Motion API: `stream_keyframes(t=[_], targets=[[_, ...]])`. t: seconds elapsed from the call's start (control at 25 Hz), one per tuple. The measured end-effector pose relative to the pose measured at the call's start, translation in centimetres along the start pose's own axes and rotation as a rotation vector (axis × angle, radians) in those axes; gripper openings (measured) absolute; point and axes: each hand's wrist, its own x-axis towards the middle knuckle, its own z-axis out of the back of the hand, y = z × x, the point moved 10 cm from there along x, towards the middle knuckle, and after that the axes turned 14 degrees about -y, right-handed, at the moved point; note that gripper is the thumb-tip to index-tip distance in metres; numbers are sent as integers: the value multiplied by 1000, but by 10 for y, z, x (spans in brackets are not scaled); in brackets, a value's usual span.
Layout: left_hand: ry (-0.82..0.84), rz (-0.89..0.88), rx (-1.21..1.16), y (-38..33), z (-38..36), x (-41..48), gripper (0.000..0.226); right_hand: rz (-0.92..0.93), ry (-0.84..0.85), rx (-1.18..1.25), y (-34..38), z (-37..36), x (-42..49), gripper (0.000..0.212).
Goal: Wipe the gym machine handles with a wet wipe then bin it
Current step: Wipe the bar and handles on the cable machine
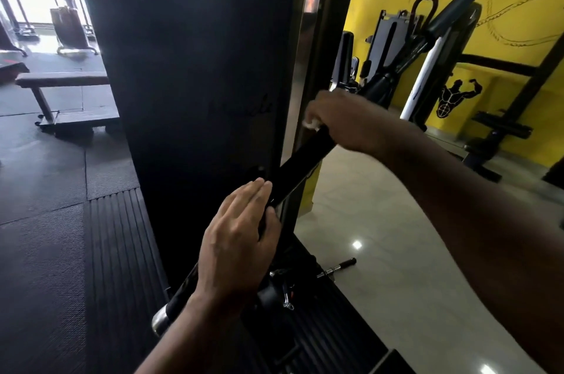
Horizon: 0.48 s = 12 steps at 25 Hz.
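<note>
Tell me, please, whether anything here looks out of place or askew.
Nothing damaged or spilled. The handle bar slants steeply, but the left hand holds its lower part and the right hand grips the wet wipe round it higher up. A short bar lies low by the machine base.

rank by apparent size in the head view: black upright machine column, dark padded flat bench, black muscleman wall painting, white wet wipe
1. machine column
2. padded bench
3. muscleman painting
4. wet wipe, only a scrap showing under the right hand

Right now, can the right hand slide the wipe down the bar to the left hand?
Probably yes: the bar between right hand with wipe and left hand lies bare.
</note>
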Motion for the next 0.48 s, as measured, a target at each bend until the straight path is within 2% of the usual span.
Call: stream_keyframes(t=[0.12, 0.16, 0.28, 0.36, 0.4, 0.48], targets=[[7, 2, -2, 2, 0, 4, 39, 19, -131, 16, 21, -3, -18, 25], [18, -3, -8, 2, -1, 6, 39, -29, -231, 53, 25, 0, -25, 27], [54, -14, -25, -1, -2, 11, 45, -350, -593, 175, -2, 1, -58, 28], [65, -28, -15, -5, -2, 13, 49, -415, -743, 239, 2, -7, -79, 24], [59, -34, -8, -6, -2, 14, 49, -491, -829, 333, 2, -12, -89, 20], [30, -46, 4, -6, 1, 17, 48, -834, -962, 698, -6, -34, -111, 14]])
